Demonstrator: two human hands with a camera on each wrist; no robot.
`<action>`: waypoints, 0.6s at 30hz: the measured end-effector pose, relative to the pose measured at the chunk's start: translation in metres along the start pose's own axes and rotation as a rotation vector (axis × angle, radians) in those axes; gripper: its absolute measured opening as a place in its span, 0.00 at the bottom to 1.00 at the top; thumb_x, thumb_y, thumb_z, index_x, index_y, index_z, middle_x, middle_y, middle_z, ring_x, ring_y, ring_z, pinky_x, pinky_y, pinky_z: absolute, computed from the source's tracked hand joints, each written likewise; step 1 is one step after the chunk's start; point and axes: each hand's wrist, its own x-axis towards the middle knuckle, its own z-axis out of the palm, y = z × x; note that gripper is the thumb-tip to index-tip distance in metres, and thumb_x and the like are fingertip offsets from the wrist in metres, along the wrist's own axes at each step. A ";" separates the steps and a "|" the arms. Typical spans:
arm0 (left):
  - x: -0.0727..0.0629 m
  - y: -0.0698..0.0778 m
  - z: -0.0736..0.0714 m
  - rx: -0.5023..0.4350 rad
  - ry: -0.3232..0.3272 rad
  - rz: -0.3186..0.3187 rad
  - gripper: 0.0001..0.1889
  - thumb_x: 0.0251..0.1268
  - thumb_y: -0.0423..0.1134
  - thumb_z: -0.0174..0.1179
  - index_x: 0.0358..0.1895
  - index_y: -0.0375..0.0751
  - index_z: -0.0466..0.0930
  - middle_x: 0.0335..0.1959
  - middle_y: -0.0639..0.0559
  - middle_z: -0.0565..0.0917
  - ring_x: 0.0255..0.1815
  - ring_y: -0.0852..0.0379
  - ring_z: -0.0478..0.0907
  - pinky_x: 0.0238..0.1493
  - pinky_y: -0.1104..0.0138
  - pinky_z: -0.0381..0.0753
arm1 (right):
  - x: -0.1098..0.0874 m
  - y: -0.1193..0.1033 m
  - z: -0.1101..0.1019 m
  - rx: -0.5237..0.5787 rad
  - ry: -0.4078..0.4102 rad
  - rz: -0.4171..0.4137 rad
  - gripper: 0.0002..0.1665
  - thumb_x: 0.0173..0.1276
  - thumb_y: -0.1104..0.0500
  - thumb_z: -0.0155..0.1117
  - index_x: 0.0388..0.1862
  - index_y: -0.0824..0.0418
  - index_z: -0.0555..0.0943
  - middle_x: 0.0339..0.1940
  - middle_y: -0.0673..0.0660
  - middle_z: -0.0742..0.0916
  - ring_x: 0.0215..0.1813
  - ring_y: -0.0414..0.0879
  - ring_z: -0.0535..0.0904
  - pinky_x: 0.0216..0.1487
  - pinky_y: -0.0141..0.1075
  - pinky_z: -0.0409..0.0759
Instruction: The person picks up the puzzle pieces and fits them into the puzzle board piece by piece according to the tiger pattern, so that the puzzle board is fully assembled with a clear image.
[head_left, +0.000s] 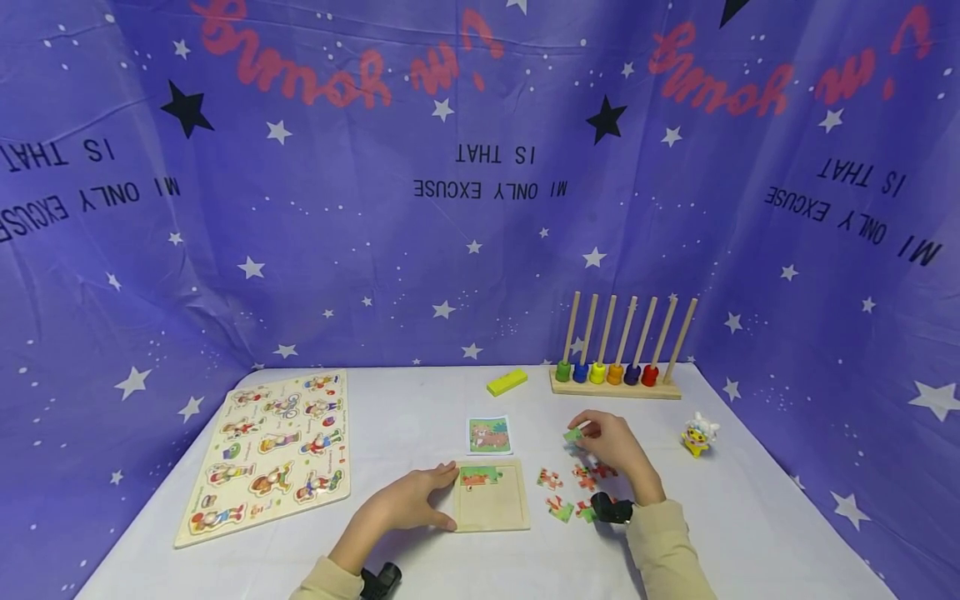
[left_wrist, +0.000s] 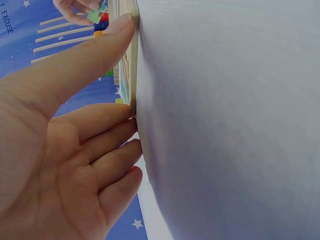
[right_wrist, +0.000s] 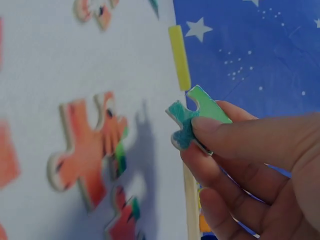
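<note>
My left hand (head_left: 408, 500) touches the left edge of a shallow wooden puzzle tray (head_left: 491, 508). Its thumb and fingers are spread apart along that edge, as the left wrist view also shows. Joined pieces (head_left: 480, 475) with green and red print lie in the tray's upper left. Off to the right, my right hand (head_left: 615, 442) pinches a green and teal puzzle piece (right_wrist: 187, 122) between thumb and fingers, raised above the table. Loose orange-red puzzle pieces (right_wrist: 87, 147) lie below it. Just behind the tray is a small picture card (head_left: 489, 435) with a brown animal.
A large wooden picture board (head_left: 277, 450) covers the left of the table. At the back are a yellow block (head_left: 507, 382) and a rack of upright pegs with coloured beads (head_left: 615, 387). A small yellow and white figurine (head_left: 697, 435) stands at the right.
</note>
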 end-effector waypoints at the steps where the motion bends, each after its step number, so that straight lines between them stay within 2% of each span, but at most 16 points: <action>1: 0.000 0.000 0.000 0.000 -0.002 0.000 0.45 0.47 0.48 0.74 0.67 0.29 0.67 0.70 0.39 0.66 0.70 0.40 0.62 0.69 0.48 0.61 | 0.000 -0.002 0.000 0.002 0.000 -0.008 0.12 0.57 0.70 0.70 0.39 0.58 0.85 0.32 0.51 0.86 0.36 0.45 0.81 0.39 0.44 0.81; 9: 0.000 0.002 0.000 0.004 -0.004 0.004 0.45 0.48 0.49 0.73 0.67 0.28 0.66 0.70 0.38 0.66 0.71 0.41 0.62 0.70 0.49 0.60 | 0.002 -0.018 0.006 0.009 0.016 -0.060 0.10 0.57 0.68 0.71 0.34 0.55 0.84 0.30 0.49 0.86 0.34 0.42 0.82 0.38 0.41 0.82; 18: -0.002 0.004 -0.001 -0.009 -0.002 0.004 0.45 0.47 0.49 0.73 0.67 0.28 0.66 0.70 0.38 0.66 0.71 0.40 0.61 0.69 0.49 0.61 | 0.003 -0.035 0.020 0.069 -0.080 -0.166 0.09 0.58 0.67 0.71 0.35 0.57 0.82 0.31 0.49 0.85 0.33 0.42 0.80 0.36 0.35 0.81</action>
